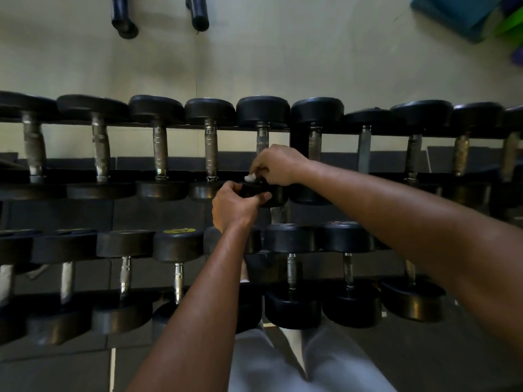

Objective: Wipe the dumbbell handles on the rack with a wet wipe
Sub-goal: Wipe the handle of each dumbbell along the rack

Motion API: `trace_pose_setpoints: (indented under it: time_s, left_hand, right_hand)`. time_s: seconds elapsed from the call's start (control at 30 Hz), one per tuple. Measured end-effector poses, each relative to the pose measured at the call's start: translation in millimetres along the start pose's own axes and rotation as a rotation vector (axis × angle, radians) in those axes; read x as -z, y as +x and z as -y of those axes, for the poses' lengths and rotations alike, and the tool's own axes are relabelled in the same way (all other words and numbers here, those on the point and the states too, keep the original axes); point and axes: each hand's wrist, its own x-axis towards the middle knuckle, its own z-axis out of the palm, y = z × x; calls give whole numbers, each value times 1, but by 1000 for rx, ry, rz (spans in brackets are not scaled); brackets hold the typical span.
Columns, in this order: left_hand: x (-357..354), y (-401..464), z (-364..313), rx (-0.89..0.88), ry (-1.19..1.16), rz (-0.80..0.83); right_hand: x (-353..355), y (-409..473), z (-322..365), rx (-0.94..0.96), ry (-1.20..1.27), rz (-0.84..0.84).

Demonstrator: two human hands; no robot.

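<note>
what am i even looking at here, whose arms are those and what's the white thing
There is one picture, taken by a camera worn on a person's head, looking forward and down, so the two bare arms coming up from the bottom are that person's own. No robot is involved. In front stands a dumbbell rack with two rows of black dumbbells with metal handles. The left hand grips the near end of one dumbbell in the upper row. The right hand pinches a small white wet wipe where that dumbbell's handle meets its near end. The person's light trousers show at the bottom.
</note>
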Motion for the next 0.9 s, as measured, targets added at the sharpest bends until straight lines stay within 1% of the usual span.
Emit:
trace_pose_setpoints:
  time_s: [0.1,0.17,0.23,0.3,0.37,0.43,0.47,0.53,0.67,0.77,0.9]
  left_hand:
    - [-1,-4,-3,-9,28,-10]
    - [-2,-8,-7,-26,74,-18]
    - [-2,-13,-12,-40,137,-23]
    - [-2,-21,-16,-58,191,-44]
    - [-7,-35,-17,-87,208,-120]
    - [-19,-53,-21,-146,206,-169]
    - [-26,-60,-22,-173,191,-156]
    - [-43,-73,-28,-212,142,-93]
    - [-82,-91,-45,-248,103,13]
    - [-108,-95,-63,-206,99,26]
    - [-129,-90,-79,-86,61,-53]
  right_hand:
    - [-8,-18,-11,-187,391,-83]
    - [-14,-34,-19,-271,603,-146]
    - [-19,-51,-26,-296,746,-206]
    - [-22,-68,-31,-295,941,-231]
    - [-19,-85,-35,-292,1096,-223]
    - [-12,-102,-43,-290,1161,-242]
    - [-8,-110,-48,-297,1186,-258]
    - [0,-126,-61,-315,1230,-289]
    - [6,-149,-92,-368,1236,-328]
    - [10,-162,-110,-413,1257,-318]
    - [11,-169,-129,-421,1168,-326]
